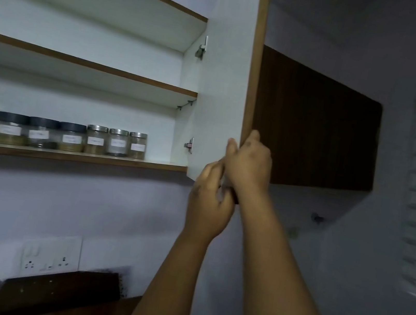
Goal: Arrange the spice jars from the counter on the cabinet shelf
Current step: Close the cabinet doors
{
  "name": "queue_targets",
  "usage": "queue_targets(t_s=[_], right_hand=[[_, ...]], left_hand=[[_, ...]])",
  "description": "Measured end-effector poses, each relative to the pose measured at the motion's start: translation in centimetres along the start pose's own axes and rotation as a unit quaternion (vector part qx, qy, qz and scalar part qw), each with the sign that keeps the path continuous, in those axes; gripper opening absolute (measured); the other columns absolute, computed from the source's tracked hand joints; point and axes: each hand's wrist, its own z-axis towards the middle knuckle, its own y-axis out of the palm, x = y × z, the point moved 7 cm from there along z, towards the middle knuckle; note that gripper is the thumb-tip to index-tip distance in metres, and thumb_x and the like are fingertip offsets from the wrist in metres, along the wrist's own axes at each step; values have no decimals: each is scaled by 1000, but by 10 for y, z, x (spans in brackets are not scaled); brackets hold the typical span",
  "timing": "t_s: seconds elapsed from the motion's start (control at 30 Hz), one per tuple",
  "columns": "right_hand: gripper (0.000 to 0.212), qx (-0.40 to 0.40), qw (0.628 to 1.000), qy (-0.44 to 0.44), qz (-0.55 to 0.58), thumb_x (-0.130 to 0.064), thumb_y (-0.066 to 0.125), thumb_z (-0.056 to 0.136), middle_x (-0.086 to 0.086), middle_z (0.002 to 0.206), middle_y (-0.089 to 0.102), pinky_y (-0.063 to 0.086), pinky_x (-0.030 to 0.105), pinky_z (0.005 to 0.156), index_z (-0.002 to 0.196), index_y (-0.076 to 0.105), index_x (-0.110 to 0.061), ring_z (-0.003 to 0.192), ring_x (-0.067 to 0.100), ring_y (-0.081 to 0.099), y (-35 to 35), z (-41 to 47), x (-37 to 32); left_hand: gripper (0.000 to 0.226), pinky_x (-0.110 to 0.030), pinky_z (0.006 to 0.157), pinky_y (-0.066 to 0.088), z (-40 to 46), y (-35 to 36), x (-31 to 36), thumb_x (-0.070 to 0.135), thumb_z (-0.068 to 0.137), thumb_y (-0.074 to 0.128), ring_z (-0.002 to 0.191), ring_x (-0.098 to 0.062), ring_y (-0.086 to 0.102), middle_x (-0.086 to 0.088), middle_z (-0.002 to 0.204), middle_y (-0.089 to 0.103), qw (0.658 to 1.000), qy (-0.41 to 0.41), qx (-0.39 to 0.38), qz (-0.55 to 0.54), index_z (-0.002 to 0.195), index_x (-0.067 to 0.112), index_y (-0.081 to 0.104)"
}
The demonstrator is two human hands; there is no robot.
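Seven spice jars [55,134] stand in a row on the bottom cabinet shelf [71,155], side by side, labels facing out; three dark lids in the middle, metal lids on the rest. The leftmost jar is cut off by the frame edge.

Both hands are on the free edge of the open cabinet door [225,78]. The right hand [248,163] is wrapped round the edge, fingers curled over it. The left hand [209,201] grips the lower corner just beneath, touching the right.

Handling, as a guess: jars look like glass or clear plastic, rigid, smooth-sided, light to moderate weight, breakable if dropped. Best taken round the body below the lid.

Labels are too blurred to read. The bench [84,312] shows only as a dark strip at the bottom, so I can't tell whether any jars remain there.
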Motion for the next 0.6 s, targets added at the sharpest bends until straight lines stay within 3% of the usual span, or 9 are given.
queue_targets(t_s=[0.17, 0.2, 0.23, 0.27, 0.3, 0.33, 0.37, 0.43, 0.6], right_hand=[[31, 4, 992, -121, -38, -33, 37, 101, 4, 85, 62, 38, 23, 49, 119, 45, -9, 72, 21, 62, 49, -35, -65], [38, 0, 990, -138, -29, -33, 36, 101, 5, 92, 64, 43, 23, 52, 129, 42, -8, 77, 22, 64, 64, -42, -75], [49, -5, 989, -149, -1, -33, 37, 101, 12, 112, 65, 52, 26, 67, 142, 32, -7, 95, 26, 65, 81, -48, -86], [60, -22, 986, -159, 47, -31, 38, 100, 18, 138, 52, 50, 33, 94, 151, 18, -8, 123, 30, 54, 101, -53, -99], [68, -38, 979, -174, 100, -29, 40, 100, 19, 156, 27, 31, 39, 115, 155, 4, -10, 144, 30, 29, 120, -58, -113], [73, -53, 969, -194, 144, -26, 40, 100, 16, 162, 5, 10, 40, 121, 155, -5, -12, 150, 27, 5, 140, -62, -129], [74, -67, 959, -218, 171, -25, 40, 100, 13, 163, -8, -1, 39, 121, 154, -10, -14, 150, 24, -9, 160, -65, -144], [72, -85, 945, -258, 181, -26, 37, 102, 11, 161, -19, -6, 39, 120, 154, -13, -16, 148, 21, -19, 201, -71, -170], [72, -67, 947, -294, 109, -21, 36, 98, 13, 161, -16, -3, 43, 122, 155, -8, -12, 149, 23, -16, 299, -71, -206]], left_hand=[[28, -5, 63, 39, -21, -82, -36, 12, 94, 41, 78, 2, 58, 2, 92, 61, 996, 7, 66, 55, 110, 2, 62], [30, -7, 63, 40, -23, -97, -44, 13, 95, 41, 78, -2, 59, 1, 96, 62, 994, 8, 77, 74, 114, 2, 61], [31, -11, 64, 43, -25, -112, -54, 13, 95, 41, 80, -5, 59, -1, 100, 63, 993, 4, 86, 85, 117, 3, 59], [31, -16, 64, 46, -26, -127, -64, 12, 95, 40, 81, -6, 60, -3, 102, 63, 991, -5, 96, 89, 118, 3, 58], [29, -18, 64, 47, -27, -142, -75, 10, 94, 38, 80, -5, 60, -4, 101, 63, 990, -19, 108, 88, 115, 5, 58], [28, -17, 63, 47, -26, -158, -86, 9, 94, 36, 78, -2, 60, -5, 98, 63, 988, -35, 122, 87, 111, 9, 59], [27, -15, 63, 46, -25, -175, -98, 9, 94, 34, 77, 0, 59, -4, 94, 63, 986, -51, 134, 86, 108, 14, 57], [26, -16, 64, 46, -21, -208, -125, 12, 95, 34, 78, 2, 59, -1, 94, 62, 980, -76, 158, 93, 106, 18, 56], [21, -18, 64, 37, 2, -275, -196, 2, 98, 38, 75, 1, 50, -7, 95, 48, 956, -101, 180, 211, 100, 7, 58]])
